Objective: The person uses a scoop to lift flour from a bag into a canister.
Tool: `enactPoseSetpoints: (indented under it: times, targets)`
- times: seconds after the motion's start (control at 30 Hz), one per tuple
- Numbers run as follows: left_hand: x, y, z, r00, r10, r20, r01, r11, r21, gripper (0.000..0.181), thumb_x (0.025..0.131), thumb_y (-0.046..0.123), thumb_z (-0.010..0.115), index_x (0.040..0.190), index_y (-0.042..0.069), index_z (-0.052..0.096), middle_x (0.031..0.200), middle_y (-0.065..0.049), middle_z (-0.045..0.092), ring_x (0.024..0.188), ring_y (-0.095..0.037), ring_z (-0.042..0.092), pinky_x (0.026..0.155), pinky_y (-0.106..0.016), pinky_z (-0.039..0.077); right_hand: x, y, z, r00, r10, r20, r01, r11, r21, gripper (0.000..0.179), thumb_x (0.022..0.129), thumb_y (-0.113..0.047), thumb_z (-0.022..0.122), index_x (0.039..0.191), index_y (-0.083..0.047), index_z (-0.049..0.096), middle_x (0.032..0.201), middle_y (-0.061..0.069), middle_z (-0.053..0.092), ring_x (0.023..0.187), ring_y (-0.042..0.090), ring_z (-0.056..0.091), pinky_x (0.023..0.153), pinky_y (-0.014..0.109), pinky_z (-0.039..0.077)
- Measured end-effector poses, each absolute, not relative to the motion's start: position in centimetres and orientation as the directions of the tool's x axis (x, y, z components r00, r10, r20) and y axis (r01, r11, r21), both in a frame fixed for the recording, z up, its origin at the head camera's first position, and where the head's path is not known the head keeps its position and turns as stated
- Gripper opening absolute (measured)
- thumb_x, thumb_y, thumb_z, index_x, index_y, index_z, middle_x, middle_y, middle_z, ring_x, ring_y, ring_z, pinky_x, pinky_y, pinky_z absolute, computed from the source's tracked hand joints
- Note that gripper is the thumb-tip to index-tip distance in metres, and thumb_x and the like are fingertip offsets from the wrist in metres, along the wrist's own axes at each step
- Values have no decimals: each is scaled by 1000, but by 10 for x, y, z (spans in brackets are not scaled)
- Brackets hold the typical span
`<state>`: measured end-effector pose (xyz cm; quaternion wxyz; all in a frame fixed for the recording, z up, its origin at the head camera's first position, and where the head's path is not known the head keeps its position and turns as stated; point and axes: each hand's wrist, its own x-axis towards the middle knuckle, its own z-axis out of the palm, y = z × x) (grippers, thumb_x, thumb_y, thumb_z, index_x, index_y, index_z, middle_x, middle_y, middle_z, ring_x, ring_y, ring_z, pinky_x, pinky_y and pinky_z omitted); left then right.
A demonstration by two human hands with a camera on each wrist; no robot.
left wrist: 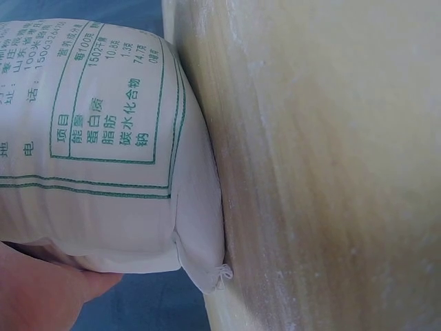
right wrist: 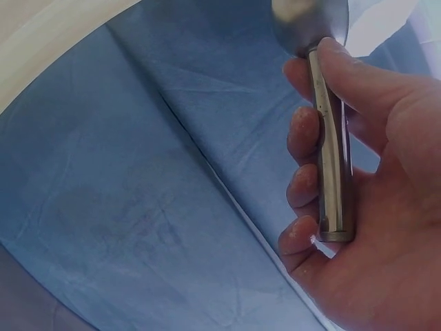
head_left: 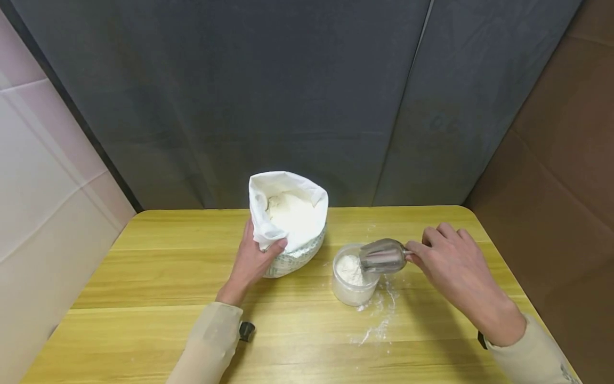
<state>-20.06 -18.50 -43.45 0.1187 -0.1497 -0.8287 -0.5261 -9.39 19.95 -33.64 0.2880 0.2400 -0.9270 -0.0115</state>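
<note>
My right hand [head_left: 453, 266] grips a metal scoop [head_left: 384, 256] by its handle, fingers curled round it in the right wrist view. The scoop's bowl is tipped over the rim of a clear plastic jar [head_left: 354, 294], which has white flour [head_left: 349, 269] inside. At the left, my left hand [head_left: 254, 258] holds the side of an open white cloth sack of flour [head_left: 288, 186], thumb on the folded rim. Green printing covers the sack's wall [left wrist: 103, 124] in the left wrist view. Most of the left fingers are hidden behind the sack.
Spilled flour [head_left: 379, 325] streaks the wooden table [head_left: 168, 277] in front of the jar. A dark grey panel [head_left: 264, 96] stands along the table's back edge. Pale sheeting [head_left: 48, 176] is at the left, and a brown wall [head_left: 561, 160] rises on the right.
</note>
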Motion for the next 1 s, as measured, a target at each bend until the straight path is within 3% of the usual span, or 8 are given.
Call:
enactPoseSetpoints:
  times: [0.33, 0.4, 0.5, 0.57, 0.63, 0.73, 0.83, 1.0]
  targets:
    - [-201, -185, -434, -928, 131, 350, 371, 414, 831, 101, 86, 37, 79, 165, 11, 20, 153, -20, 38, 135, -37, 43, 115, -60, 35, -94, 208, -345, -717, -441, 540, -466, 879, 99, 19, 81, -20, 86, 96, -13, 78, 79, 1, 56, 72, 25, 48, 59, 36, 37]
    - [-201, -185, -434, -927, 132, 350, 373, 413, 831, 101, 86, 38, 79, 165, 11, 21, 153, -21, 38, 135, -37, 44, 114, -59, 35, -94, 209, -346, -722, -430, 543, -466, 881, 79, 15, 90, -25, 80, 96, -11, 77, 81, 2, 59, 73, 27, 52, 59, 38, 42]
    - [-201, -186, -434, -927, 134, 351, 374, 412, 831, 101, 87, 41, 79, 165, 11, 21, 153, -20, 38, 135, -38, 44, 114, -60, 36, -95, 208, -345, -734, -403, 548, -455, 889, 43, 40, 106, -45, 56, 96, -11, 76, 82, 2, 62, 74, 28, 56, 59, 39, 46]
    - [-201, -186, -434, -926, 131, 353, 375, 412, 831, 101, 87, 41, 78, 165, 11, 21, 153, -20, 38, 135, -38, 44, 114, -60, 36, -95, 206, -343, -743, -379, 552, -445, 896, 17, 53, 108, -52, 42, 96, -12, 75, 82, 1, 63, 75, 27, 58, 58, 40, 48]
    - [-201, -185, -434, -926, 129, 356, 377, 411, 830, 101, 87, 41, 79, 164, 11, 21, 153, -20, 38, 134, -38, 44, 114, -60, 36, -95, 202, -340, -753, -360, 551, -435, 901, -6, 52, 108, -53, 43, 97, -13, 75, 83, 0, 63, 74, 24, 59, 56, 39, 48]
    - [-201, -185, -435, -923, 127, 364, 383, 412, 827, 101, 87, 41, 78, 165, 11, 21, 153, -21, 38, 134, -38, 44, 114, -60, 36, -94, 195, -335, -770, -326, 548, -415, 909, -43, 30, 103, -43, 62, 99, -16, 74, 82, -3, 61, 71, 18, 56, 52, 35, 45]
    - [-201, -185, -435, -923, 127, 362, 381, 413, 827, 101, 87, 42, 78, 165, 11, 21, 153, -20, 38, 134, -37, 44, 114, -60, 36, -94, 187, -331, -774, -305, 554, -404, 912, -63, 28, 103, -43, 62, 99, -17, 72, 79, -5, 57, 66, 14, 50, 49, 31, 40]
    - [-199, -185, -434, -926, 125, 357, 376, 403, 834, 101, 87, 42, 79, 164, 11, 22, 154, -20, 37, 135, -37, 44, 115, -59, 35, -99, 174, -329, -742, -311, 594, -425, 903, -58, 59, 108, -59, 30, 99, -16, 70, 77, -4, 55, 64, 14, 50, 48, 33, 41]
